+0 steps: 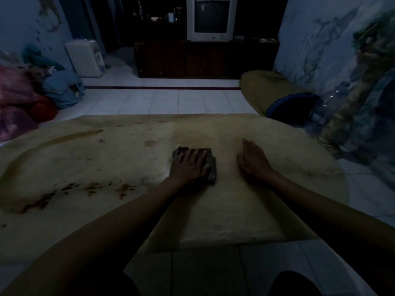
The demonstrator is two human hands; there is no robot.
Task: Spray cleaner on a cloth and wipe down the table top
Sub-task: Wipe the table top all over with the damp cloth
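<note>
I log, beyond the work: an old CRT television [211, 18] on a dark low cabinet [205, 58]; a white mug [171, 17] left of it; a white appliance [86, 57] by the left wall; heaped clothes [27, 97]; a clear plastic bottle [327, 107] at right; white tiled floor [171, 101].

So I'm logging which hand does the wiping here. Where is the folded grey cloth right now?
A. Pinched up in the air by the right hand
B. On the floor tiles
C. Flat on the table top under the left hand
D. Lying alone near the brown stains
C: the left hand lies with straight fingers on the folded grey cloth, pressing it to the table top, while the right hand rests beside it on the bare surface.
</note>
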